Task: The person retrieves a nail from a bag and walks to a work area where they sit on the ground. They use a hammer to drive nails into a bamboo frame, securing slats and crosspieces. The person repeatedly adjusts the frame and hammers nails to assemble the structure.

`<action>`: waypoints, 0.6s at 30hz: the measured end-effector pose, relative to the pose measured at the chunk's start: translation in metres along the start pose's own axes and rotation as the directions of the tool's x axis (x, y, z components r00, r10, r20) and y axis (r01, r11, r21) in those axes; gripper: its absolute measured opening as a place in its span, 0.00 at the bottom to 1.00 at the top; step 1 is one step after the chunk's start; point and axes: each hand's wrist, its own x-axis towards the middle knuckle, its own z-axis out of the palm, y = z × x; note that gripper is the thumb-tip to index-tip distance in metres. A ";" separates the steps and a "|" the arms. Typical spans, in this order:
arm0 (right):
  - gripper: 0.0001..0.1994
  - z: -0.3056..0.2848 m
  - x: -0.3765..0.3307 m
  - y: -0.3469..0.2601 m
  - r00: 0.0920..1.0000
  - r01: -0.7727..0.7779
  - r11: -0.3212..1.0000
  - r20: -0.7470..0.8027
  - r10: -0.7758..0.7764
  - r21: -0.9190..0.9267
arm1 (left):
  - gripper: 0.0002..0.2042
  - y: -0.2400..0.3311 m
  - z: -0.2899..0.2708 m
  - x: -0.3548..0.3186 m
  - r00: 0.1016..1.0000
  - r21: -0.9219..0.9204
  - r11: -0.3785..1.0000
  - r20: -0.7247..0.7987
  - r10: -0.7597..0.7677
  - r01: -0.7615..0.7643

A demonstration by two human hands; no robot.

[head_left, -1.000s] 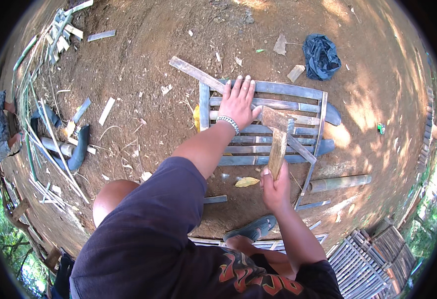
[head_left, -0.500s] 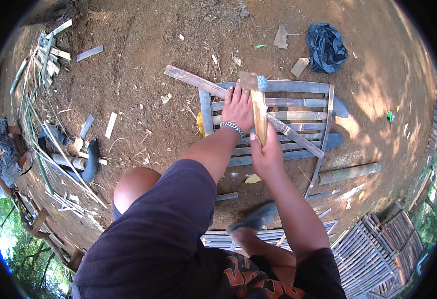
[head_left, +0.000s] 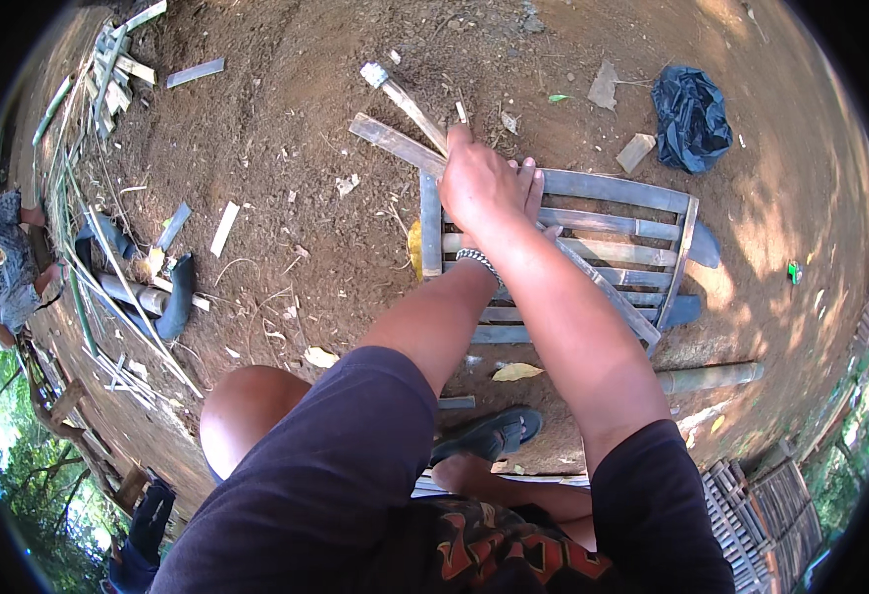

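Note:
Closed around the handle of a wooden-handled, hammer-like tool (head_left: 412, 111), my right hand (head_left: 479, 180) crosses above my left one. The tool's pale bluish end points to the far left, over the dirt. My left hand (head_left: 530, 184) lies with fingers stretched out on the bamboo frame (head_left: 617, 185); my right hand and forearm hide most of it. A chain bracelet circles the left wrist. A flat bamboo slat (head_left: 395, 143) lies diagonally across the frame, its far-left end sticking out past the corner; its middle passes beneath my hands.
A crumpled black plastic bag (head_left: 692, 119) and a wood offcut (head_left: 636, 152) lie beyond the frame. On its near right rests a bamboo pole (head_left: 712, 378). Bamboo strips (head_left: 117, 74) are piled at far left. Another person (head_left: 8, 267) is at the left edge. My sandalled foot (head_left: 489, 436) is close by.
My right hand has swung the tool up and left across my left hand; its end now points far left. The view has shifted, and another figure shows at lower left.

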 end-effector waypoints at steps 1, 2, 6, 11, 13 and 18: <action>0.16 0.004 0.000 -0.004 1.000 0.005 1.000 0.001 -0.005 -0.005 | 0.44 -0.003 0.000 -0.004 1.000 -0.006 1.000 0.014 0.000 0.000; 0.15 0.007 0.000 -0.005 1.000 0.013 1.000 0.004 -0.013 -0.010 | 0.44 -0.003 -0.002 -0.007 1.000 -0.010 1.000 0.027 -0.002 0.003; 0.13 0.014 0.003 0.003 0.998 -0.007 1.000 -0.055 0.009 0.030 | 0.43 0.006 0.003 -0.001 1.000 -0.028 0.999 0.023 0.022 -0.021; 0.16 0.005 0.002 -0.001 0.998 -0.017 1.000 0.068 0.018 -0.015 | 0.44 0.015 -0.008 0.006 0.998 0.031 0.999 0.055 -0.029 0.027; 0.16 0.011 0.000 -0.005 0.999 0.034 0.999 0.041 -0.035 0.017 | 0.44 0.003 -0.004 0.004 0.997 0.072 0.996 0.047 -0.054 0.050; 0.14 0.017 -0.002 0.004 0.997 0.051 0.988 -0.064 -0.042 0.146 | 0.44 0.005 0.000 0.010 1.000 0.134 0.991 0.030 -0.006 0.002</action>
